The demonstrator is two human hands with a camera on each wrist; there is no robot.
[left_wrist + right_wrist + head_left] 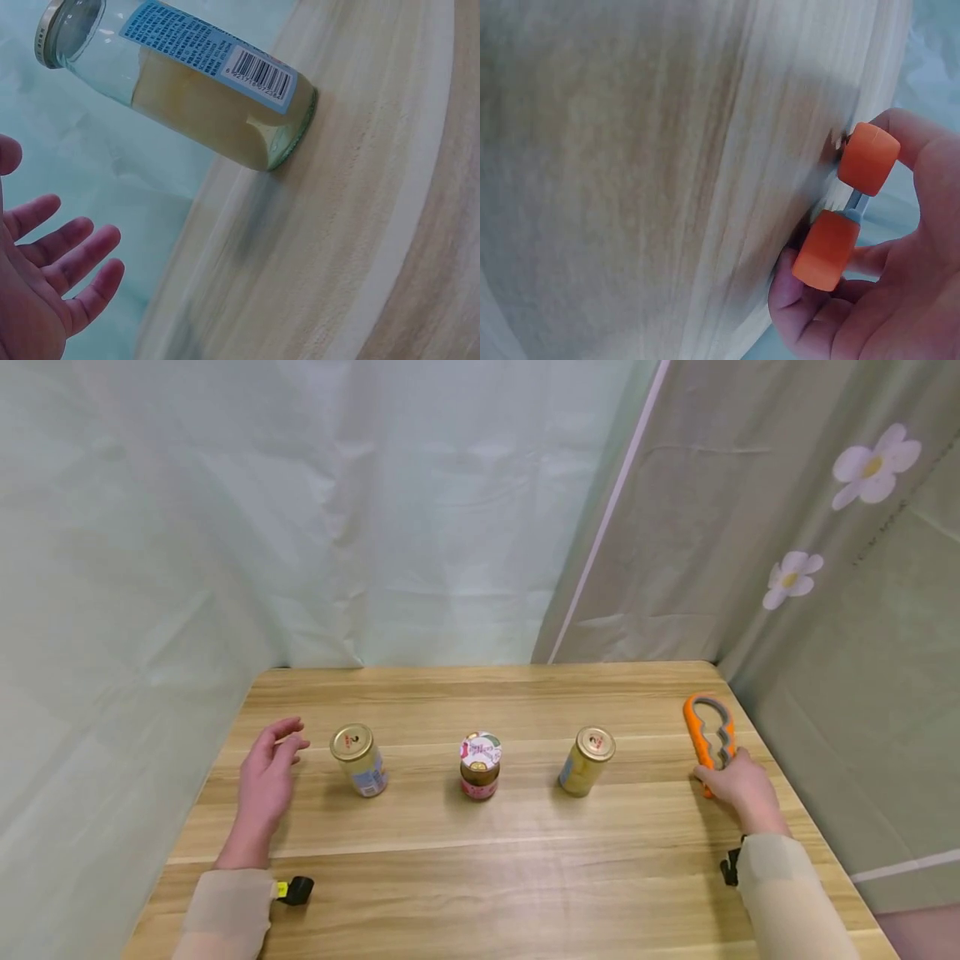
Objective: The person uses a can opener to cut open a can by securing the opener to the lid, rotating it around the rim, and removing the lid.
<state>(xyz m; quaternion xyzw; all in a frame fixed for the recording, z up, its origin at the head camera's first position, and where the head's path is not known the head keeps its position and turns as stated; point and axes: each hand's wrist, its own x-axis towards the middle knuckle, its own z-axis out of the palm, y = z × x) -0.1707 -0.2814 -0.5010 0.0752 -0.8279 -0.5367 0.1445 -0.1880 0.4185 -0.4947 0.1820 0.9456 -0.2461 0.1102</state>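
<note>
At the table's right side my right hand point(744, 787) grips the near end of an orange and grey jar opener point(697, 737) with a wavy inner edge. The right wrist view shows thumb and fingers curled round the opener's two orange ends point(826, 251). My left hand point(264, 781) is held at the left with relaxed, parted fingers and nothing in it. Just right of it, not touched, stands a glass jar point(363, 767) with a gold lid and blue label; its barcode point(259, 77) shows in the left wrist view.
A small jar point(480, 768) with a patterned white lid and pink label stands mid-table. Right of it is another gold-lidded glass jar point(583, 766) with pale contents. The wooden table point(480, 877) meets curtains point(450, 527) at the back and sides.
</note>
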